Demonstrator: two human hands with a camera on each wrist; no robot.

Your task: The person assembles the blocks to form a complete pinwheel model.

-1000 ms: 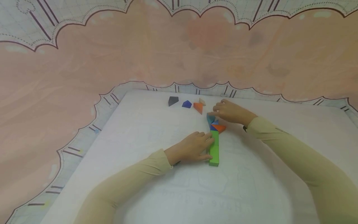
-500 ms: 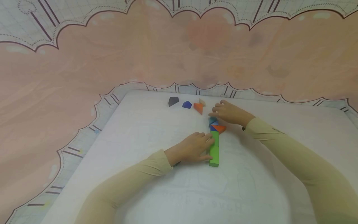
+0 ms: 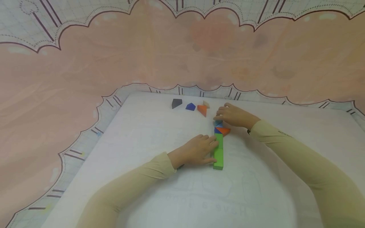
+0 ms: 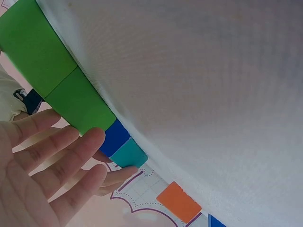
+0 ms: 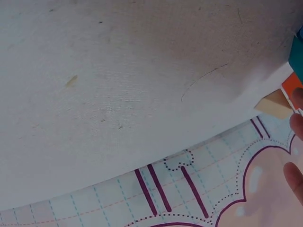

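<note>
Two green blocks (image 3: 218,158) lie end to end on the white tabletop. My left hand (image 3: 196,150) rests along their left side with its fingers spread and mostly straight, as the left wrist view shows. Beyond them, a dark blue piece (image 3: 217,130), an orange triangular block (image 3: 224,130) and a light blue triangular piece (image 3: 219,125) continue the line. At its far end is a teal block (image 4: 129,153), partly covered in the head view by my right hand (image 3: 236,114). Fingers of that hand press at the teal block's end.
Behind the line lie a dark grey block (image 3: 176,103), a blue block (image 3: 190,106), an orange block (image 3: 202,110) and a beige block (image 3: 206,104). The white tabletop (image 3: 137,126) ends at the back against a patterned cloth (image 3: 171,57).
The teal block has turned and shifted slightly right, into line with the row. My right hand has moved slightly with it. The left hand stays at the green blocks.
</note>
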